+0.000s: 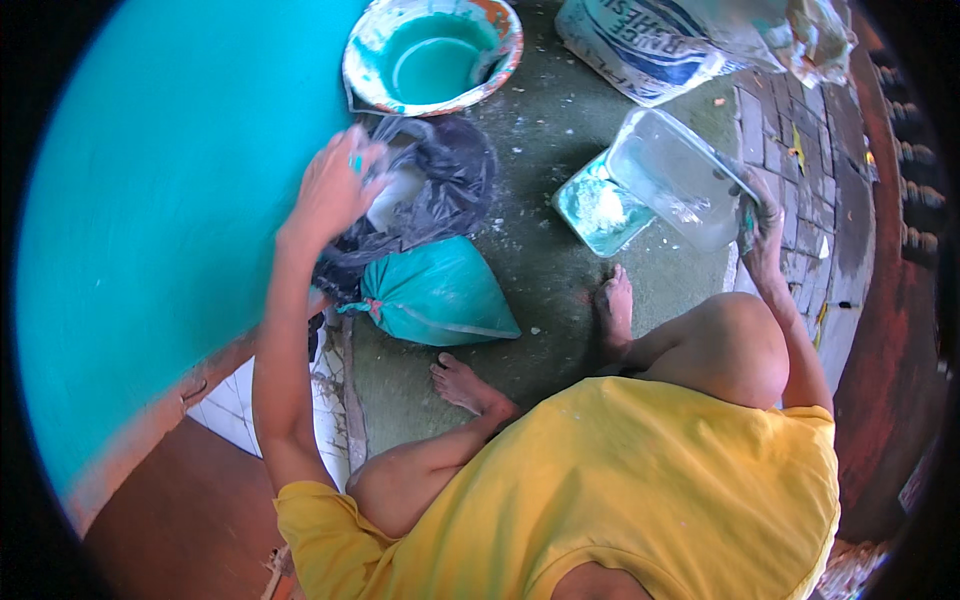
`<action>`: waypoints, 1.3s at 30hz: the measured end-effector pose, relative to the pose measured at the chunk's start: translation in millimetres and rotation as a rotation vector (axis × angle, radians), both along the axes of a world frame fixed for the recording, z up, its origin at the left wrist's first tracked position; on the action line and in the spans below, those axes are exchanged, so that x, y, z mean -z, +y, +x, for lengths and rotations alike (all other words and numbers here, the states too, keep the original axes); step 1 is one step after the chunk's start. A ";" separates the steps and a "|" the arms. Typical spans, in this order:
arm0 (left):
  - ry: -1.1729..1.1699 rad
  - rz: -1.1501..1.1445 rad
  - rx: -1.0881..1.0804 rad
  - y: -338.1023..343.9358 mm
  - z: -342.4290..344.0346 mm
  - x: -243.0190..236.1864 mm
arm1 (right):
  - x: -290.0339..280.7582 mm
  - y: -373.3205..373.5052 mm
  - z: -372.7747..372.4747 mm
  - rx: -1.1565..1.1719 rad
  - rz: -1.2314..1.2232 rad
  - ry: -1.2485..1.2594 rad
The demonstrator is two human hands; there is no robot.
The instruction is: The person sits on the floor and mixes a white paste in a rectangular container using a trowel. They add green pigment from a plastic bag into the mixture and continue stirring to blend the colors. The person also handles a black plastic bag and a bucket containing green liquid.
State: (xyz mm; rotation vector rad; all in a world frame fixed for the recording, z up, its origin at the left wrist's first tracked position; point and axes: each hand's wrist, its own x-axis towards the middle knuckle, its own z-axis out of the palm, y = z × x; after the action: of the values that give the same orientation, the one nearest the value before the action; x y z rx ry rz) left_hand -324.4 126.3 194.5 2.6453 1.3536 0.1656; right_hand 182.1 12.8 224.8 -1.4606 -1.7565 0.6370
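Observation:
My right hand [762,222] grips the edge of a clear, rectangular plastic container [670,165], holding it tilted. It overlaps a second tub [575,200] on the floor, which has white powder [600,208] inside. On the other side, my left hand [335,185] is raised at the edge of a black plastic bag [465,165]. Its fingers are bent but smeared by motion, so their grip is unclear. Something whitish shows in the bag's opening. In front of it lies a tied, teal plastic bag [440,290], bulging with its contents.
A paint-smeared bucket [510,45] with teal liquid [430,60] stands beyond the black bag, against the turquoise wall [180,190]. A printed white sack [640,50] sits at the far right. My bare feet rest on the dark floor [540,170], and grey paving [790,120] borders it on the right.

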 end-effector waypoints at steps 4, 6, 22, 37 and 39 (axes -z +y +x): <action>-0.107 -0.425 -0.090 59.8 30.6 -30.5 | -45.9 40.8 -71.6 -0.317 0.058 -0.281; -0.131 -0.546 -0.136 81.8 39.1 -30.7 | -60.1 57.4 -139.6 -0.514 0.093 -0.359; -0.492 -0.849 -0.116 92.1 63.4 -35.9 | 102.0 106.2 -313.3 -0.890 0.410 -0.748; -0.001 -0.180 -0.083 -29.8 -29.0 -66.9 | 91.3 160.9 -261.2 -0.676 -0.312 -0.023; -0.015 -0.234 -0.083 -41.4 -39.7 -63.8 | 87.1 163.7 -253.0 -0.671 -0.136 -0.024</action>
State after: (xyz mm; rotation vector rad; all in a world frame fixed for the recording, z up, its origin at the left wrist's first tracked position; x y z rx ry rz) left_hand -364.0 85.0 258.3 2.3938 1.3856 0.0348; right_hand -70.9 176.6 137.7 -0.9369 -2.2674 1.0944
